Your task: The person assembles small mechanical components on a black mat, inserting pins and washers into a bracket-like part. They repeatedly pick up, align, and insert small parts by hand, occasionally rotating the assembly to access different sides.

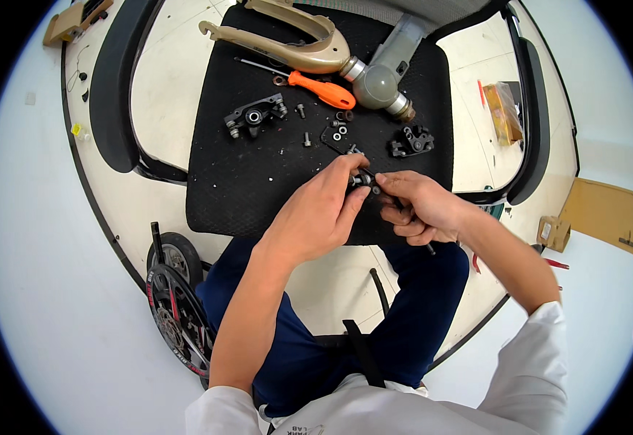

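Observation:
Over the near edge of a black chair seat (240, 196), my left hand (316, 206) pinches a small black metal part with silver bolts (360, 180) between thumb and fingers. My right hand (425, 206) meets it from the right, its thumb and forefinger against the part. Its other fingers curl round a dark rod-like thing, whose tip (431, 249) shows below the hand; its kind is hidden. Just beyond lie a black hex key (329, 142), loose bolts (307, 139) and washers (339, 133). Two black metal mechanisms, one at the left (255, 116) and one at the right (412, 141), rest on the seat.
An orange-handled screwdriver (323, 90) lies near a beige fork (309, 54) and a grey frame joint (383, 83). Armrests (113, 94) flank the seat. A small wheel and chainring (175, 312) stand low on the left; a cardboard box (554, 233) sits on the right.

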Motion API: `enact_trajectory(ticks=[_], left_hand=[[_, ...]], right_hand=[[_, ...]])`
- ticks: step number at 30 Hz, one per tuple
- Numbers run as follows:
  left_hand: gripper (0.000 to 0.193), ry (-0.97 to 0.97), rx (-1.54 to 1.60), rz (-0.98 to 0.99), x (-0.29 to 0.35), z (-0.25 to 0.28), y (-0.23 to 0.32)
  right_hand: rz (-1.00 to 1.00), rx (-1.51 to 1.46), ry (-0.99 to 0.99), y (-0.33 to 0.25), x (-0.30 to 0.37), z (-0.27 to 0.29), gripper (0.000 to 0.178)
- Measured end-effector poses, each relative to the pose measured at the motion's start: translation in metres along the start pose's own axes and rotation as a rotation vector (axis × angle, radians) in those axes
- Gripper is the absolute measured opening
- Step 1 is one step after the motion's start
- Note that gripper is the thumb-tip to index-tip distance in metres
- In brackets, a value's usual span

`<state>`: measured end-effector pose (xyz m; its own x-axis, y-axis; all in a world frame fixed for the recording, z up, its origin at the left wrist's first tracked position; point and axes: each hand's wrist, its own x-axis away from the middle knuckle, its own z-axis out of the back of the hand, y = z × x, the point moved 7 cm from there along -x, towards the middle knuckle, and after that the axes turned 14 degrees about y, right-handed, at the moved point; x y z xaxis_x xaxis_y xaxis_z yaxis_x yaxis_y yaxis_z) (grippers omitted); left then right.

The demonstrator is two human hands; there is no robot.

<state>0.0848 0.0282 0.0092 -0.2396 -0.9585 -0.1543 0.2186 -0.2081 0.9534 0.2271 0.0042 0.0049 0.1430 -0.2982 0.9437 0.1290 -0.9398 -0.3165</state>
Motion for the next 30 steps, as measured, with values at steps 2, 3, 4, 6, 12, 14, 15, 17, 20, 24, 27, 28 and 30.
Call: enact_trajectory(ticks=[2,3,4,6,12,14,15,17,20,24,27,28,30], left_hand=[[0.028,-0.018,0.063,0.051,-0.004,-0.002,0.002],[0.026,-0.027,0.083,0.061,-0.005,-0.003,0.002],[0.024,-0.035,0.1,0.071,-0.006,-0.003,0.002],[0.022,-0.054,0.158,0.15,-0.007,-0.002,-0.003],[0.021,-0.015,0.415,0.456,-0.008,-0.001,-0.013],[0.022,-0.001,0.526,0.57,-0.009,0.0,-0.017],[0.025,-0.001,0.552,0.578,-0.01,0.001,-0.019],[0.025,-0.003,0.637,0.604,-0.009,0.001,-0.02],[0.026,-0.005,0.733,0.638,-0.008,0.002,-0.021],[0.026,0.018,0.872,0.704,-0.005,0.003,-0.025],[0.026,0.036,0.908,0.72,-0.007,-0.002,-0.021],[0.026,0.008,0.905,0.72,-0.007,-0.003,-0.022],[0.026,-0.05,0.897,0.719,-0.004,-0.005,-0.025]], right_hand=[[-0.052,0.079,0.006,-0.003,0.005,0.005,0.034],[-0.079,0.118,0.009,-0.004,0.007,0.007,0.034],[-0.06,0.14,-0.003,-0.007,0.008,0.007,0.034],[-0.021,0.185,-0.026,-0.012,0.01,0.005,0.036],[0.165,0.282,0.034,-0.039,0.023,0.001,0.044],[0.267,0.264,0.072,-0.051,0.037,-0.006,0.054],[0.318,0.256,0.089,-0.055,0.042,-0.009,0.061],[0.428,0.244,0.062,-0.057,0.049,-0.002,0.071],[0.733,0.419,0.102,-0.07,0.075,0.003,0.08],[1.156,0.731,0.126,-0.077,0.108,-0.014,0.045],[1.478,1.048,0.267,-0.075,0.122,-0.034,0.029],[1.516,1.081,0.309,-0.077,0.122,-0.037,0.028],[1.59,1.144,0.397,-0.083,0.122,-0.043,0.028]])
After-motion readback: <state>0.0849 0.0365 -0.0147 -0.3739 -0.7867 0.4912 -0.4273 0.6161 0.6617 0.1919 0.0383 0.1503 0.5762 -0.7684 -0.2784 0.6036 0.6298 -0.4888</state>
